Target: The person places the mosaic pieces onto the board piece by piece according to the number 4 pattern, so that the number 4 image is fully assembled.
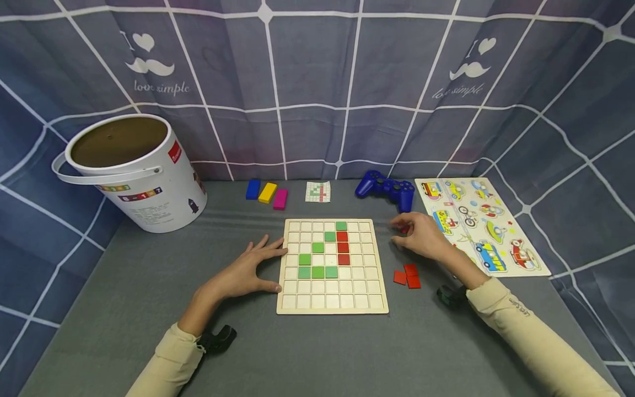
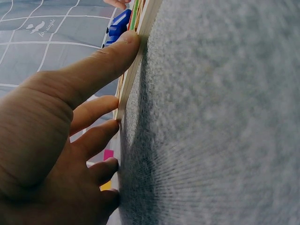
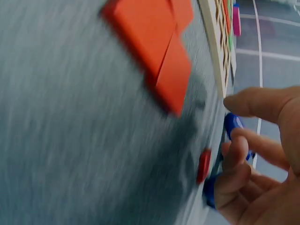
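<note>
A wooden grid board (image 1: 297,302) lies flat on the table, with several green tiles (image 1: 318,272) and a column of three red tiles (image 1: 343,247) set in its squares. My left hand (image 1: 243,271) touches the board's left edge, thumb and fingers spread; the left wrist view shows the thumb (image 2: 108,61) against its side. To the right of the board, my right hand (image 1: 421,236) hovers over a single red tile (image 3: 204,165) on the table, thumb and fingers apart with nothing between them. Three more loose red tiles (image 1: 413,282) lie together nearer the front.
Behind the board are blue, yellow and pink blocks (image 1: 267,193), a small pattern card (image 1: 318,192) and a blue game controller (image 1: 386,188). A vehicle picture board (image 1: 483,226) is at the right, and a white bucket (image 1: 149,207) stands at the left back.
</note>
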A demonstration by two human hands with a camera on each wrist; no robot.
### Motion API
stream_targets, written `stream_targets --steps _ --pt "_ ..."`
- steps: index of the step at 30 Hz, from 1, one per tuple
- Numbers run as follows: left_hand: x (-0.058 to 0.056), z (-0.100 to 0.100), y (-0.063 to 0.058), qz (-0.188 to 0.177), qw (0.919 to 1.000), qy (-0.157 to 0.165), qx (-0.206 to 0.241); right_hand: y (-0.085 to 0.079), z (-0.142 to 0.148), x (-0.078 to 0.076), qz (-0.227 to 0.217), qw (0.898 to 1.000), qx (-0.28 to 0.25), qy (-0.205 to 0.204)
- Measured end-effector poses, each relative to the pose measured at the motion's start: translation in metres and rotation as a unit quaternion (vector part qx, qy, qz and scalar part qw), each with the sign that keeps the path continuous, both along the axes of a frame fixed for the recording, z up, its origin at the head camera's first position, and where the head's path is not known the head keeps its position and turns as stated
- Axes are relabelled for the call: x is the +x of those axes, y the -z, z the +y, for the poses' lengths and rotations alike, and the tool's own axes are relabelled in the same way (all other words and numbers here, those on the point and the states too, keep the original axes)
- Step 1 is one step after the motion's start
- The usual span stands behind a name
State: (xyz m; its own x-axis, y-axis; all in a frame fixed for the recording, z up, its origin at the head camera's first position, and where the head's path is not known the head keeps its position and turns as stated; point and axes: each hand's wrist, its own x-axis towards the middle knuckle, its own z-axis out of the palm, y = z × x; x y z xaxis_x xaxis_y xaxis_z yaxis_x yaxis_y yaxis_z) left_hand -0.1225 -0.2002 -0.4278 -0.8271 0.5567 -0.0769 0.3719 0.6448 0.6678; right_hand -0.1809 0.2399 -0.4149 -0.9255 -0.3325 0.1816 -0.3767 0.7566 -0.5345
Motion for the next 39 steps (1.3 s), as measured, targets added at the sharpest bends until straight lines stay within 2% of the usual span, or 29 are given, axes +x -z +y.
stream_targets --steps 6,13,19,22,29,39 --pt "0.001 -0.001 0.001 0.0 1.0 0.001 0.001 0.003 0.017 -0.008 0.001 0.997 0.032 0.076" --pt "0.001 -0.001 0.0 -0.002 1.0 0.003 0.002 0.006 0.022 -0.012 -0.009 0.996 0.044 0.083" --pt "0.001 0.0 0.0 0.001 1.0 0.001 0.001 0.007 0.019 -0.014 -0.025 0.996 0.03 0.086" --pt "0.001 0.0 0.0 -0.001 1.0 0.0 0.0 0.007 0.016 -0.013 -0.027 0.997 0.016 0.072" --pt "0.0 0.001 -0.001 -0.005 1.0 -0.004 0.001 0.008 0.002 -0.007 -0.026 0.999 -0.043 -0.002" --pt "0.001 0.001 -0.002 0.001 1.0 -0.004 0.006 0.004 -0.03 0.01 -0.035 0.995 -0.064 -0.062"
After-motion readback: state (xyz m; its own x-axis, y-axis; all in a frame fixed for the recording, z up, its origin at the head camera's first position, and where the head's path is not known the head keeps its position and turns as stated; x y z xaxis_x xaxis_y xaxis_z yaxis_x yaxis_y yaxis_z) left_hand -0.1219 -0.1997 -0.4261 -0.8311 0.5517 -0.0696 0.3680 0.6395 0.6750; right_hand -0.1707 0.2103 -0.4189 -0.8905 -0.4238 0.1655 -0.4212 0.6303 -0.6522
